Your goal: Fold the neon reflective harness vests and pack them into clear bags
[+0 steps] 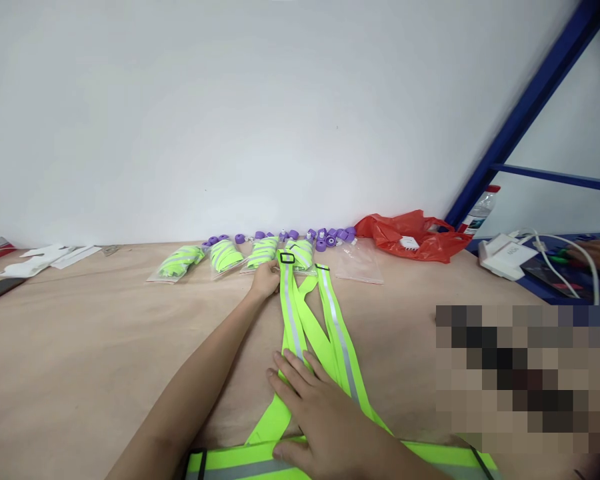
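A neon yellow-green strap harness with grey reflective stripes and black buckles lies spread on the tan table. Its two long straps run away from me, and a wide band crosses the bottom of the view. At the far end of the left strap, my left hand has its fingers closed on the strap beside the black buckle. My right hand lies flat over the straps nearer to me, fingers spread, its thumb by the wide band.
Several bagged strap bundles line the back, before purple rolls. A clear bag, red bag, bottle and white adapter stand rightward. White papers lie left. Another person's hand shows far right.
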